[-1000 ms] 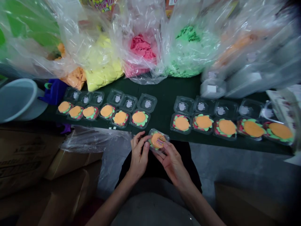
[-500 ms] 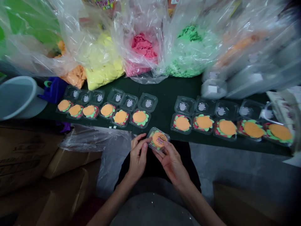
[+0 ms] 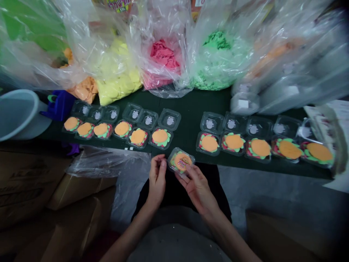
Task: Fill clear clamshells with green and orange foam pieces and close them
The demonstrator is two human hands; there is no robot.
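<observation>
Clamshell box (image 3: 180,161), small, clear, lid shut over an orange foam disc with a printed sticker on top, sits at the near edge of the dark green table (image 3: 191,105), just in front of the gap between two rows. Largest items first: bulk plastic bags along the back, yellow pieces (image 3: 118,82), pink pieces (image 3: 163,58), green pieces (image 3: 218,62); grey bucket (image 3: 19,112) at far left. Left row of open boxes (image 3: 121,129), six, each filled with a layered foam stack, lids still up. Right row of open boxes (image 3: 261,147), five, same condition. Judged progress: filling looks done for all eleven; only the held one appears closed, so closing remains for the rest. Right hand (image 3: 197,185) grips the closed box from below and the side, fingers curled on it. Left hand (image 3: 157,178) just beside the box, thumb and forefinger pinched together; contact with the box cannot be confirmed. Sticker print illegible; bags at far right blurred, contents unclear; last box on the right partly cut off.
</observation>
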